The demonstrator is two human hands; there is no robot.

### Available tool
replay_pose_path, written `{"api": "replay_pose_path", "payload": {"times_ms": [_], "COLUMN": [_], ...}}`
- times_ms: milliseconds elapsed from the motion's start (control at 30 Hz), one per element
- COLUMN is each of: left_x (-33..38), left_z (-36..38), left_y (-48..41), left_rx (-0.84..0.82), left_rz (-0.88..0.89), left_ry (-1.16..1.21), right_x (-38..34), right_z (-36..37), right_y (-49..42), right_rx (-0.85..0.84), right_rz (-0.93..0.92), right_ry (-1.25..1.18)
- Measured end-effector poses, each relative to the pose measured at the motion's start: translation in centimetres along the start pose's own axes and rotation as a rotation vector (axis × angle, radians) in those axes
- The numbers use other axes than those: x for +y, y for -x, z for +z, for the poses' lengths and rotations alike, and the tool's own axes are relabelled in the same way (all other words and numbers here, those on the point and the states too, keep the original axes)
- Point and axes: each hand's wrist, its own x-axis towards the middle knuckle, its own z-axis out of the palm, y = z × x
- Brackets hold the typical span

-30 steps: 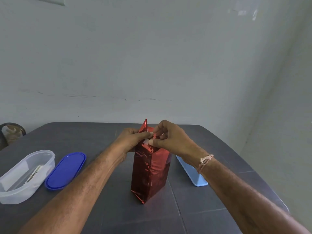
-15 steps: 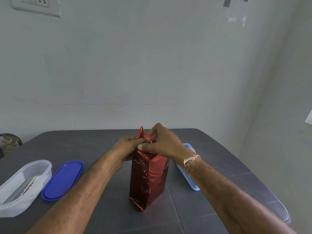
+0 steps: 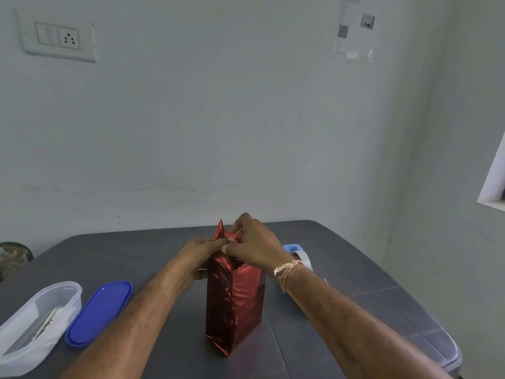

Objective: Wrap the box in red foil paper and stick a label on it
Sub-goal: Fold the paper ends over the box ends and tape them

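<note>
Far left on the dark grey table [image 3: 131, 255] lies a clear oval plastic container [image 3: 16, 348] with some pale flat pieces inside, too blurred for me to name. Just beside it, to its right, rests a blue oval plastic lid [image 3: 99, 313], flat on the tabletop. Next comes the person's left hand [image 3: 200, 251], reaching in from below. Its fingers are curled against the upper left side of the package, the fingertips pinching the folded wrapping at the top edge. In the middle of the table, standing upright on its end, is the tall box [image 3: 235, 310], covered in shiny red foil paper [image 3: 220, 231]. One loose corner of the foil sticks up in a sharp point above the top. The right hand [image 3: 257, 246] arches over the top of the box from the right, fingers bent and thumb pressed toward them, gripping the foil flap where it meets the left fingertips. A pale thread band [image 3: 287, 270] circles that wrist. Behind the wrist, partly hidden by it, sits a light blue tape dispenser [image 3: 293, 248] on the table.
</note>
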Motion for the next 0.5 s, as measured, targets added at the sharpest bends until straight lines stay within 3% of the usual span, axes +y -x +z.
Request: {"api": "replay_pose_path", "payload": {"times_ms": [200, 300, 500], "left_x": [0.2, 0.4, 1.9], "left_z": [0.2, -0.2, -0.4], "left_y": [0.5, 0.4, 0.4], "left_rx": [-0.007, -0.021, -0.205], "left_rz": [0.015, 0.028, 0.074], "left_ry": [-0.011, -0.039, -0.183], "right_x": [2.2, 4.3, 7.1], "right_z": [-1.6, -2.3, -1.6], "right_y": [1.4, 2.0, 1.8], "right_rx": [0.116, 0.213, -0.035], "right_rz": [-0.009, -0.081, 0.085], "right_ry": [-0.349, -0.293, -0.685]}}
